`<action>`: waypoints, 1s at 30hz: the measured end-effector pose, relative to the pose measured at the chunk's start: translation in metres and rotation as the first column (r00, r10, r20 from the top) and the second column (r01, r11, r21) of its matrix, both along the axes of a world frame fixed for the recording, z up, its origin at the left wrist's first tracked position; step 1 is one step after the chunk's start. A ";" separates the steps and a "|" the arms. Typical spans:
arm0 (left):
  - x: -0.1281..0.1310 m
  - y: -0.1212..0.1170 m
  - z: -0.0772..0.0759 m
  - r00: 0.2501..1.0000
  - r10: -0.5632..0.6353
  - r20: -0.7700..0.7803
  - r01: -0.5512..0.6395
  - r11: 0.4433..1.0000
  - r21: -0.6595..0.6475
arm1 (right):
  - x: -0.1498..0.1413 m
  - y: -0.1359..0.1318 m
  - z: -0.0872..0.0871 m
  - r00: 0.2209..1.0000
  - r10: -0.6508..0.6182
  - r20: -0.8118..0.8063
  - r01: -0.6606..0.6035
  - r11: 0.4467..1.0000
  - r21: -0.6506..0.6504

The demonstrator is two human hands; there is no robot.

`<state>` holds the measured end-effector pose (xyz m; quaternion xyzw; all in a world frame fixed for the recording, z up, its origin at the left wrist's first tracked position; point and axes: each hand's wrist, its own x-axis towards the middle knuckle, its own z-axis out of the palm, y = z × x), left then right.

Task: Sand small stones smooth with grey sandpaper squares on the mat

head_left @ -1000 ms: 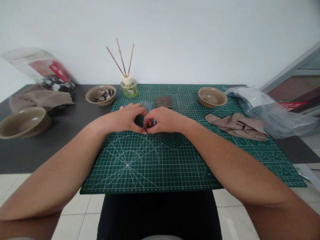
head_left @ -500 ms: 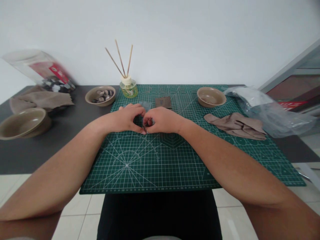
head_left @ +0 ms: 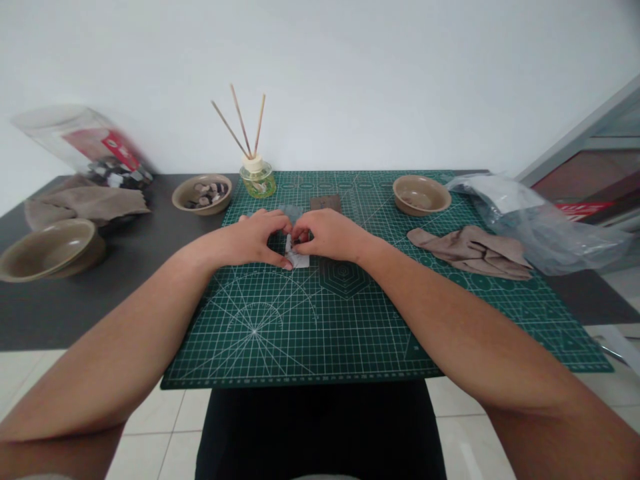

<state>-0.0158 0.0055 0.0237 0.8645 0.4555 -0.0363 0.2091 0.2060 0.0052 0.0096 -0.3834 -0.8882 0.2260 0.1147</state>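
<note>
Over the middle of a green cutting mat (head_left: 350,347), my left hand (head_left: 250,238) and my right hand (head_left: 330,235) meet at a small whitish piece (head_left: 301,261), thin like paper or cloth. The left thumb and index finger curve around its left side, the thumb at its near edge. Pinched fingers of my right hand press on its upper right part, where something dark and tiny shows. Its exact kind cannot be made out. Just behind the hands lie a flat brown square (head_left: 326,203) and a bluish translucent piece (head_left: 293,212), partly covered by my fingers.
A reed diffuser (head_left: 258,179) stands behind left, beside a bowl of dark-and-pale pieces (head_left: 203,194). Another bowl (head_left: 423,195), a brown cloth (head_left: 473,250) and a plastic bag (head_left: 540,220) are right. Far left are stacked bowls (head_left: 55,250), a cloth (head_left: 90,205) and a clear bag (head_left: 100,147).
My right hand has risen slightly, and more of the whitish piece now shows beneath it. My left hand stays nearly where it was. The view has shifted a little.
</note>
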 end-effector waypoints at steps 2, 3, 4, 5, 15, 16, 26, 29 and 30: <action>-0.001 0.000 0.000 1.000 0.001 0.009 -0.001 1.000 0.001 | 0.002 0.000 0.002 1.000 0.019 -0.006 -0.019 0.999 -0.037; -0.001 0.000 0.000 1.000 -0.001 0.014 0.001 1.000 0.002 | 0.004 0.000 0.003 1.000 0.019 -0.007 -0.019 0.998 -0.053; -0.001 0.000 -0.001 1.000 -0.006 0.018 0.006 1.000 0.002 | 0.006 0.001 0.004 1.000 0.010 -0.007 -0.010 0.998 -0.065; -0.002 -0.001 -0.001 1.000 -0.012 0.019 0.012 1.000 0.002 | 0.008 0.002 0.004 1.000 -0.005 -0.006 0.004 0.998 -0.069; 0.001 -0.002 0.001 1.000 -0.004 0.011 0.004 1.000 -0.007 | 0.002 -0.001 0.004 0.998 -0.067 -0.016 0.066 0.997 -0.051; 0.001 -0.001 0.001 1.000 -0.006 0.008 0.006 1.000 -0.003 | 0.002 -0.002 0.005 0.999 -0.039 -0.024 0.037 0.997 -0.068; 0.004 -0.002 0.002 1.000 0.017 -0.005 -0.017 1.000 -0.019 | 0.008 0.005 0.002 0.995 -0.100 0.014 0.100 0.995 -0.023; 0.003 -0.002 0.003 1.000 0.018 0.003 -0.018 1.000 -0.024 | 0.003 0.001 0.004 0.995 -0.095 0.017 0.095 0.995 -0.009; 0.003 -0.001 0.003 1.000 0.017 0.006 -0.017 1.000 -0.025 | 0.002 0.000 0.005 0.997 -0.079 0.015 0.080 0.997 -0.020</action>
